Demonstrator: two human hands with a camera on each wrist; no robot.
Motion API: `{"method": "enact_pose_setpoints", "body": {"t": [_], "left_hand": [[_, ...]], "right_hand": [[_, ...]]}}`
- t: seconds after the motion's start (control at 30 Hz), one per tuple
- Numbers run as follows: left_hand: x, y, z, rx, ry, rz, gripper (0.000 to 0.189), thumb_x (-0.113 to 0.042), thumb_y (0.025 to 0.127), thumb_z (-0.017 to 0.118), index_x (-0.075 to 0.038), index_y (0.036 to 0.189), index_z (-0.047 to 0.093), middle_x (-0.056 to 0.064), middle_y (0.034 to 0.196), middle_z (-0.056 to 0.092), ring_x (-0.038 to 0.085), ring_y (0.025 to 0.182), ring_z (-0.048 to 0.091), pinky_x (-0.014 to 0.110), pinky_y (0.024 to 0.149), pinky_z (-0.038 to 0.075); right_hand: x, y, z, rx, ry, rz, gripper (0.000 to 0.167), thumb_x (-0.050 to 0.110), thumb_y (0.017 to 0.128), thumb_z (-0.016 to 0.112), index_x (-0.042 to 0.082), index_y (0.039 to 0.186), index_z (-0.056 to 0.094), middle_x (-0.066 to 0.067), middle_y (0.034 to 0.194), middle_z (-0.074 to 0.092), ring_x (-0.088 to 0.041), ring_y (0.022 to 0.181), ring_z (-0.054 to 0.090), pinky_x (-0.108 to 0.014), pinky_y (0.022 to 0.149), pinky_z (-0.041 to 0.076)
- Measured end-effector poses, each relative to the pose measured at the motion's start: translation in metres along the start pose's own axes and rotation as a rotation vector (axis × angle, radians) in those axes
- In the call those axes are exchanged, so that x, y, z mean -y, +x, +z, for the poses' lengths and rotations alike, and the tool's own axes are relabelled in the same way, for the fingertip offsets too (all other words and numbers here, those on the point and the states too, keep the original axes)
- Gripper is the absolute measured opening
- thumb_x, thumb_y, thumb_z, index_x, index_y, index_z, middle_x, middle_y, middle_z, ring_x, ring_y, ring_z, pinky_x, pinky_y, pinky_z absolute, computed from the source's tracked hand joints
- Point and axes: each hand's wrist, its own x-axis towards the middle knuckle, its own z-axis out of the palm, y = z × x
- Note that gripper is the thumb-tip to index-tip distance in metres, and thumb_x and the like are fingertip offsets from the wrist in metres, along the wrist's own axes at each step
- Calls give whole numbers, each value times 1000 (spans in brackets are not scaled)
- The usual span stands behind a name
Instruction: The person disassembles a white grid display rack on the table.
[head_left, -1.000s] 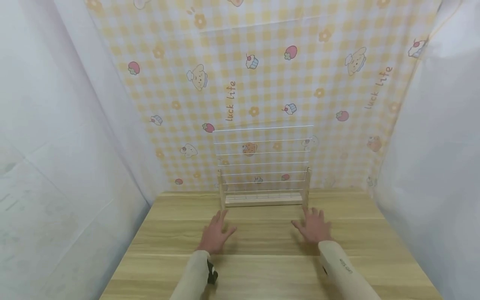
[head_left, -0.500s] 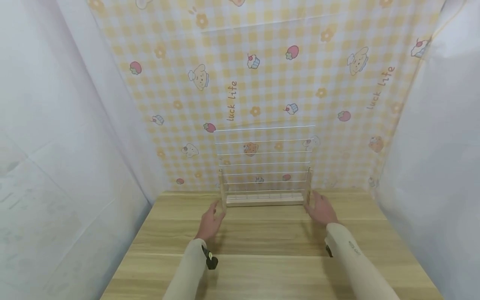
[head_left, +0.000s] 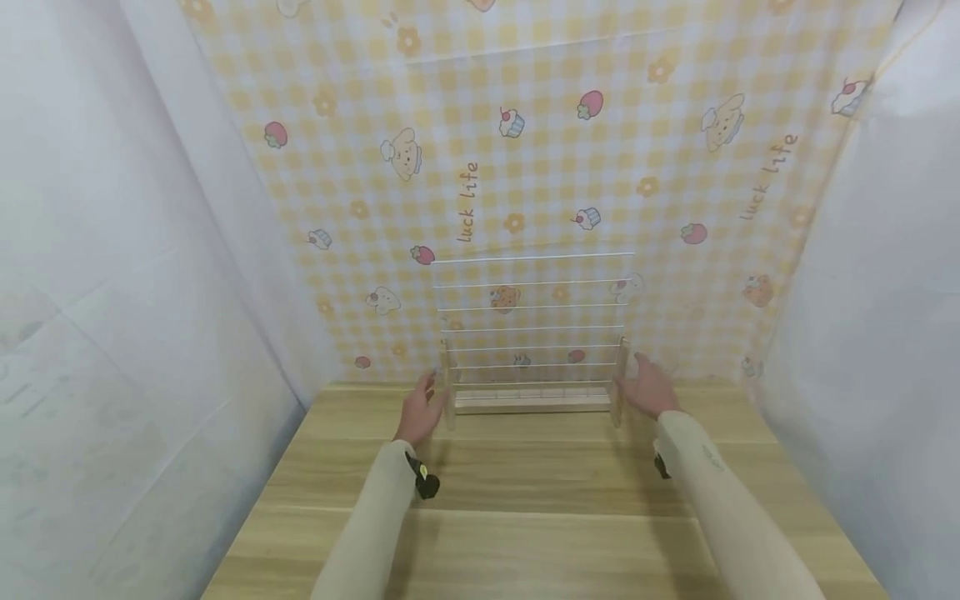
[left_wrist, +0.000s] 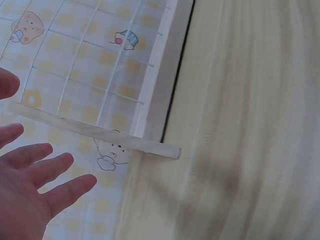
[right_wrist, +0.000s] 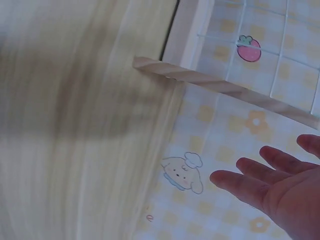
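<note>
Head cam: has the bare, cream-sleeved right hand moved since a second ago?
Yes, forward: the right hand was in front of the pale wood-and-white-wire rack; now it's beside that rack's right end.

Reads "luck life" point(head_left: 467, 202) upward on yellow-checked cloth point(head_left: 551, 171), head view, near middle | repeats "luck life" point(head_left: 769, 177) at slant farther right, same cloth | shows lone reddish "e" point(right_wrist: 149, 218) on cloth, right wrist view | bears lettering point(head_left: 712, 457) on right sleeve point(head_left: 733, 517), too small to read
</note>
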Motion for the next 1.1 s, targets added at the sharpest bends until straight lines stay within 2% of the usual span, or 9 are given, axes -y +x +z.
{"method": "enact_pose_setpoints", "body": {"t": [0.27,0.47,0.63,0.83,1.1], "left_hand": [[-26,21,-3,-13,17,27,60,-26,103,52,-7,156,29,26,160,34,48,144,40,59,117,39],[-39,31,-5,-10,32,26,63,-26,103,52,-6,157,26,28,160,33,49,144,38,59,118,38],[-45,39,-8,15,123,5,69,-36,102,54,-8,158,24,25,161,33,46,146,38,58,119,38],[-48,46,-9,55,219,-12,71,-36,102,51,-8,159,19,25,162,32,45,147,36,58,121,36],[-47,46,-11,105,135,-48,71,-38,103,48,-12,161,16,20,166,25,42,150,32,56,123,32]], "right_hand": [[14,14,-24,-21,-22,-2,81,40,101,46,-15,152,16,-46,148,32,-61,137,33,-69,116,32],[21,19,-33,-1,-84,-8,80,40,101,46,-16,151,18,-46,145,37,-61,134,39,-68,113,37],[25,27,-34,28,-128,-24,81,41,99,45,-15,151,19,-44,144,41,-59,133,43,-65,112,41],[31,30,-34,70,-129,-4,84,41,99,48,-17,151,15,-45,146,37,-59,134,41,-64,113,40],[34,31,-30,113,-10,49,88,45,100,48,-13,153,9,-44,153,27,-59,140,33,-64,117,35]]}}
